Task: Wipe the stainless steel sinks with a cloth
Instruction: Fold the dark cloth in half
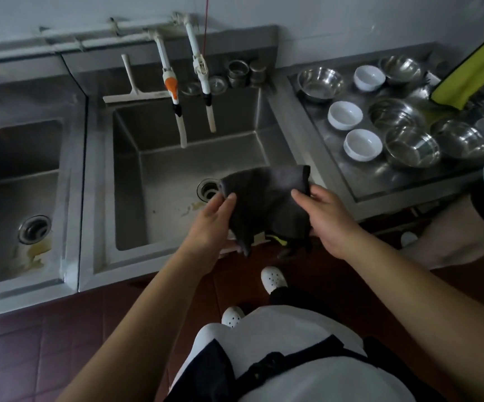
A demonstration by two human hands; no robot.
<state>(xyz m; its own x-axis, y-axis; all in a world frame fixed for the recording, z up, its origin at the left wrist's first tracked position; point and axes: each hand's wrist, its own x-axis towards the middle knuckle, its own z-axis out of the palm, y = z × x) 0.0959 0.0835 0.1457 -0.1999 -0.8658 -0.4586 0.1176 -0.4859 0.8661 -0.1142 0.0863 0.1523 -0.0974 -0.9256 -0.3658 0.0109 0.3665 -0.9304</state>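
both hands, left hand (216, 216) and right hand (326, 216), are pinching the dark cloth (266, 198) by opposite edges, hanging it just above the middle sink (177, 181) and right of its drain (208, 189).

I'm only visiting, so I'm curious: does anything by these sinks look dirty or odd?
Yes. Yellowish-brown stains sit beside the drain of the middle sink and below the left sink's drain.
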